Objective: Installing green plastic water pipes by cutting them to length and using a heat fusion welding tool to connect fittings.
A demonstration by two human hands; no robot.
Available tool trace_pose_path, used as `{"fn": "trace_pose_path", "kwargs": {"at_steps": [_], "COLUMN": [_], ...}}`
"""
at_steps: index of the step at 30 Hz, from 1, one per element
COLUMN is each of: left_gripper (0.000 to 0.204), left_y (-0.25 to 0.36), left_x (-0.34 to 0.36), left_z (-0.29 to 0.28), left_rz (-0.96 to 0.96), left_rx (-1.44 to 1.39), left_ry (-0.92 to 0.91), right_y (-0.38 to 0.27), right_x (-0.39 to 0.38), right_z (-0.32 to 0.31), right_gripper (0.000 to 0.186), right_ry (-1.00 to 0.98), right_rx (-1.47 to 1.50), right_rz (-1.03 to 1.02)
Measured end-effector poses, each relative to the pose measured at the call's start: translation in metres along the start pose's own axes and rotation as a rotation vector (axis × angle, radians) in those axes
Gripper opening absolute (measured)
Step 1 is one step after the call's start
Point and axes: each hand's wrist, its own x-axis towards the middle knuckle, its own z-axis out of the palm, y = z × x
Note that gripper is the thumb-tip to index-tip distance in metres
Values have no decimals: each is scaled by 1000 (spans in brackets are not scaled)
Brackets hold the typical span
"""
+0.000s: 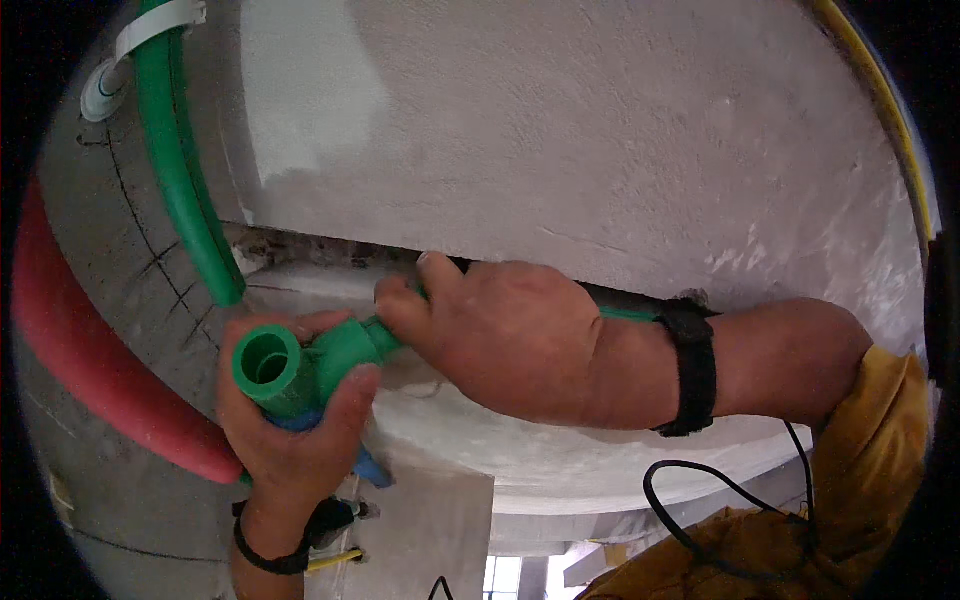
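My left hand [285, 450] is wrapped round a green plastic pipe fitting [345, 352], thumb on its near side. The fitting's round open socket [268, 362] points up toward me. Under it a blue piece [372, 468] sticks out past my palm; the hand hides most of it. To the right, my right hand [505, 330] is closed round a green pipe [625, 314] where it meets the fitting. That pipe runs on past my wrist along a dark slot in the wall. Whether it is fully seated in the fitting I cannot tell.
Another green pipe [170, 150] comes down at the upper left, held by a white clamp [160, 28], its cut end above my left hand. A thick red pipe [110, 380] curves along the left. Grey plastered wall [600, 130] fills the top. A black cable [690, 465] loops by my right sleeve.
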Motion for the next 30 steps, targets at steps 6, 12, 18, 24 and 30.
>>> {"fn": "trace_pose_path", "kwargs": {"at_steps": [6, 12, 18, 24, 30], "left_gripper": [43, 39, 33, 32, 31], "left_y": [5, 1, 16, -10, -3], "left_x": [-2, 1, -3, 5, 14], "left_z": [1, -7, 2, 19, 35], "left_rz": [-12, 56, -8, -56, -30], "left_rx": [-1, 101, -43, -13, -52], "left_ry": [25, 21, 17, 117, 167], "right_y": [-3, -1, -19, 26, 86], "right_x": [-1, 11, -37, -157, -325], "right_z": [-5, 3, -25, -51, -68], "right_gripper": [32, 40, 53, 41, 38], "right_ry": [-31, -127, 51, 13, 32], "right_rx": [-13, 12, 44, -248, -490], "right_rz": [20, -16, 101, 419, 651]}}
